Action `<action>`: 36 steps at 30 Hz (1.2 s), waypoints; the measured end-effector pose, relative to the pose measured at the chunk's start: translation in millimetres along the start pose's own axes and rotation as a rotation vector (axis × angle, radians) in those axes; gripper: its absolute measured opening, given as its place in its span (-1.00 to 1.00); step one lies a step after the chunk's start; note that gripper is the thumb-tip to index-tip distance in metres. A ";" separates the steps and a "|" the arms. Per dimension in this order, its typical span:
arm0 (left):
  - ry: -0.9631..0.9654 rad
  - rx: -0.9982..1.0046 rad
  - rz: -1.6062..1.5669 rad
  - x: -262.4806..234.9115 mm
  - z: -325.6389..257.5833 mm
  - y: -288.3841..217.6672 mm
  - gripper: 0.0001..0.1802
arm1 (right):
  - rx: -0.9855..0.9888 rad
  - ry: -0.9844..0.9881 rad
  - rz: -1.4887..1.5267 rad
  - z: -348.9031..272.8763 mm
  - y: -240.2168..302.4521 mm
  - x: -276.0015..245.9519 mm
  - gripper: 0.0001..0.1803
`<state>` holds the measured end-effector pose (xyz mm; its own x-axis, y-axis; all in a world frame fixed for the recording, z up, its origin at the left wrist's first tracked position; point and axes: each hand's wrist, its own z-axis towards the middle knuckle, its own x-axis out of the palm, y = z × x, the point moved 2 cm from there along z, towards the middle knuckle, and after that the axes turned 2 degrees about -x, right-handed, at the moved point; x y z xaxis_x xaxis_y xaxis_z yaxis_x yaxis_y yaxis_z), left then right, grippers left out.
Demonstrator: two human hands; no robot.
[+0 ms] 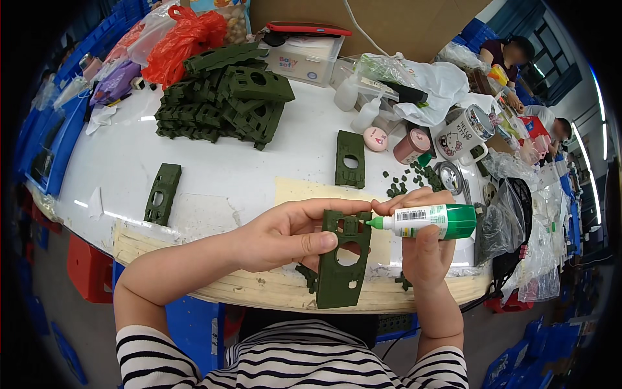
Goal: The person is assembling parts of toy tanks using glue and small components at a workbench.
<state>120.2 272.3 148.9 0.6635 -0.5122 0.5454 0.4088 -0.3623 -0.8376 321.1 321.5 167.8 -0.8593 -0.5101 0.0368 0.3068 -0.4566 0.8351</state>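
My left hand (291,236) grips a dark green plastic tank hull part (338,285) by its left side, thumb on top, above the table's front edge. The part has a large round opening and smaller cutouts. In my right hand (427,256) lies a white glue bottle (414,222) with a green base, held sideways. Its green nozzle points left and meets the upper right of the hull part; whether glue is coming out cannot be made out. Similar hull parts lie flat on the table, one at the left (162,194) and one beyond my hands (350,159).
A heap of green hull parts (223,97) stands at the back left. Small green pieces (414,180) are scattered right of centre, near a pink jar (412,146), a white mug (462,134) and squeeze bottles (368,113). Plastic bags crowd the right edge. Two people sit farther right.
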 end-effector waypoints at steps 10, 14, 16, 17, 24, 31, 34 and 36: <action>-0.001 -0.003 -0.014 1.7 0.1 -1.1 -0.29 | 0.005 -0.007 -0.016 0.0 0.3 -0.1 -0.58; -0.004 -0.012 -0.002 1.6 -0.3 -1.9 -0.29 | 0.002 -0.011 -0.018 -0.1 0.2 0.0 -0.59; -0.005 -0.007 0.001 1.4 -0.4 -1.4 -0.29 | 0.006 -0.014 -0.013 -0.3 0.1 0.2 -0.60; -0.004 -0.006 0.002 1.3 -0.5 -1.1 -0.29 | 0.006 -0.014 -0.013 -0.3 0.3 0.3 -0.60; -0.011 -0.008 -0.003 1.6 -0.7 -0.7 -0.29 | 0.010 -0.012 -0.026 -0.1 0.3 -0.2 -0.58; 0.053 0.004 0.025 -1.2 -1.3 -1.8 -0.43 | 0.031 -0.042 0.040 -0.6 -0.3 1.3 -0.60; -0.001 0.008 0.018 0.8 -0.3 -0.9 -0.29 | 0.048 -0.039 0.099 -0.2 -0.7 -0.1 -0.60; -0.004 0.015 0.000 1.6 0.0 -0.5 -0.28 | 0.035 -0.019 0.107 -0.4 -0.8 0.8 -0.60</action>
<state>121.0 271.7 150.2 0.6657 -0.5093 0.5454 0.4184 -0.3505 -0.8379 320.3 321.2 166.9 -0.8301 -0.5405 0.1371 0.3831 -0.3741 0.8445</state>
